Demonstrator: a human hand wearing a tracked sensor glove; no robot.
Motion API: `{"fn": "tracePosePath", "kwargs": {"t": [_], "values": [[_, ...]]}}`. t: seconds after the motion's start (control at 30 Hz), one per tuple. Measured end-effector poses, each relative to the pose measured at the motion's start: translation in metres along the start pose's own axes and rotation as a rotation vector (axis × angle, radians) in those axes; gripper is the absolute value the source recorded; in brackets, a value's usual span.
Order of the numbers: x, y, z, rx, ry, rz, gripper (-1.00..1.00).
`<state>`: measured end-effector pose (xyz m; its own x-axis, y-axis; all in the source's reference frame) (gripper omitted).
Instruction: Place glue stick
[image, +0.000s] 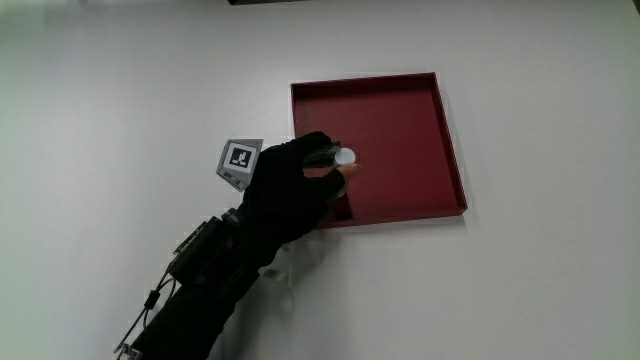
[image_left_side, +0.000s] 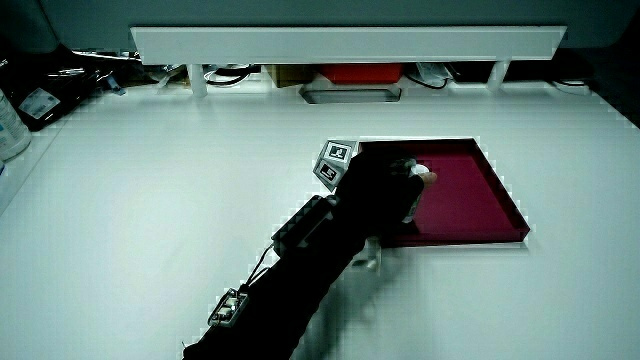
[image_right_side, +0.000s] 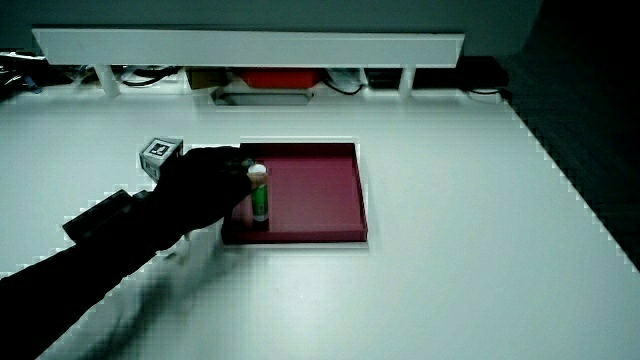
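A dark red square tray (image: 400, 120) lies on the white table, seen in both side views (image_left_side: 470, 195) (image_right_side: 315, 195). The glue stick (image_right_side: 259, 195), green with a white cap (image: 346, 156), stands upright inside the tray, close to the wall beside the hand. The black-gloved hand (image: 300, 185) reaches over that wall, its fingers (image: 325, 152) curled around the stick's upper part (image_left_side: 421, 171). I cannot tell whether the stick's base touches the tray floor. The patterned cube (image: 240, 160) sits on the back of the hand.
A low white partition (image_left_side: 340, 45) (image_right_side: 250, 45) runs along the table's edge farthest from the person, with a red box (image_left_side: 362, 73) and cables under it. A bottle (image_left_side: 8, 120) stands at the table's edge in a side view.
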<state>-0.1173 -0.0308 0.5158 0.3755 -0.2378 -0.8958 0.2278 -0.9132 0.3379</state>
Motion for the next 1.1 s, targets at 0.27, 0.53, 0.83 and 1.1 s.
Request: {"fn": "tracePosePath", "kwargs": {"t": [0.27, 0.53, 0.83, 1.1], "values": [[0.0, 0.0, -0.001, -0.009, 0.003, -0.031, 0.0], [-0.002, -0.001, -0.002, -0.012, 0.0, -0.013, -0.18], [-0.003, -0.001, -0.002, -0.014, -0.012, -0.024, -0.44], [0.005, -0.009, 0.009, -0.012, -0.004, -0.032, -0.68]]}}
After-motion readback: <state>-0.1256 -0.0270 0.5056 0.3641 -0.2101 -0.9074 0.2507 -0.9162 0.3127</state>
